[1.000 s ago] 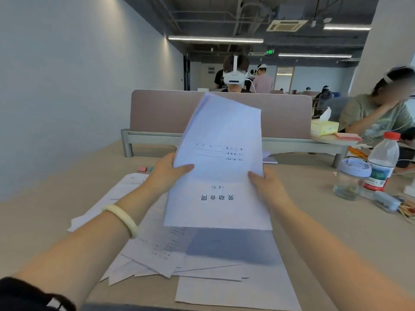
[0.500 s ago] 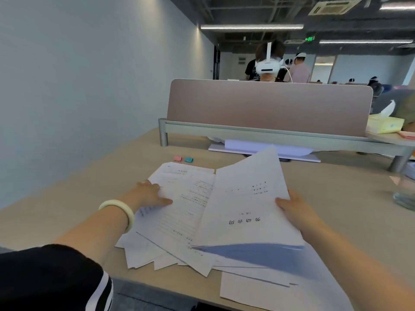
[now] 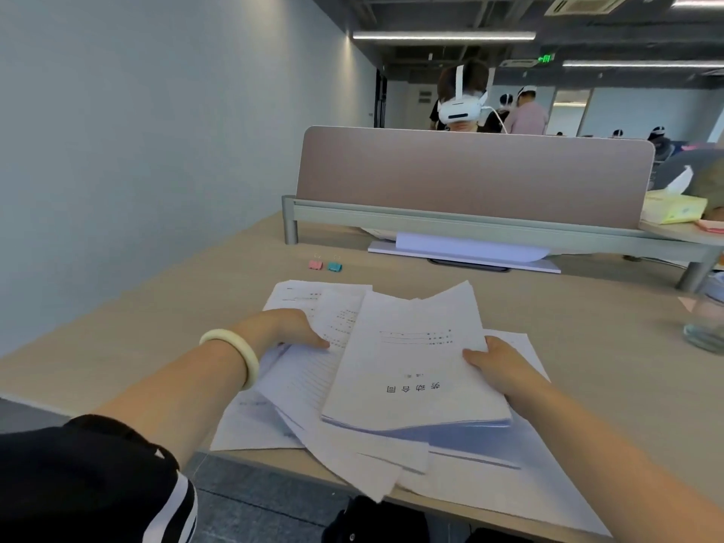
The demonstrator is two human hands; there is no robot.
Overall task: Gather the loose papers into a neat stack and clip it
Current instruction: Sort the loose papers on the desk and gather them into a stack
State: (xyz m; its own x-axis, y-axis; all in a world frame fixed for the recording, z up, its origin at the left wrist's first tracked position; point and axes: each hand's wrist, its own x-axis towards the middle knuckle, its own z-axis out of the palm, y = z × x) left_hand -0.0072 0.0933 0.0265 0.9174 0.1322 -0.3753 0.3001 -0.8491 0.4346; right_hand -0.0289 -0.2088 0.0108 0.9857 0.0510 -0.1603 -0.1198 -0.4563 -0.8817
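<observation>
- Nearest you, a black sleeve with white stripes (image 3: 117, 484) covers your left upper arm, and one pale green bangle (image 3: 235, 356) sits on that wrist.
- The loose white printed papers (image 3: 313, 417) lie fanned across the near edge of the light wooden surface (image 3: 156, 319); several sheets overlap at different angles, too many and too layered to count, and the lowest corners hang past the edge.
- You have two hands in view. Your left hand (image 3: 288, 327) rests palm down on the left part of the spread, fingers curled over the sheets and the thumb pressing flat on them.
- Your right hand (image 3: 495, 364) pinches the right edge of one thicker white bundle with a printed title page (image 3: 411, 366), thumb on top, the other fingers hidden beneath. The bundle is tilted, its near edge lifted above the sheets under it.
- The bundle lies between your two hands, just beside the left one.
- Farther out, two small binder clips stand side by side, well apart from the papers: one pink binder clip (image 3: 315, 264) and one teal binder clip (image 3: 334, 266).
- At the right edge, a clear glass jar (image 3: 705, 331) is partly cut off.
- Beyond that, a white stack of paper (image 3: 466, 248) lies under the beige desk divider (image 3: 470, 174).
</observation>
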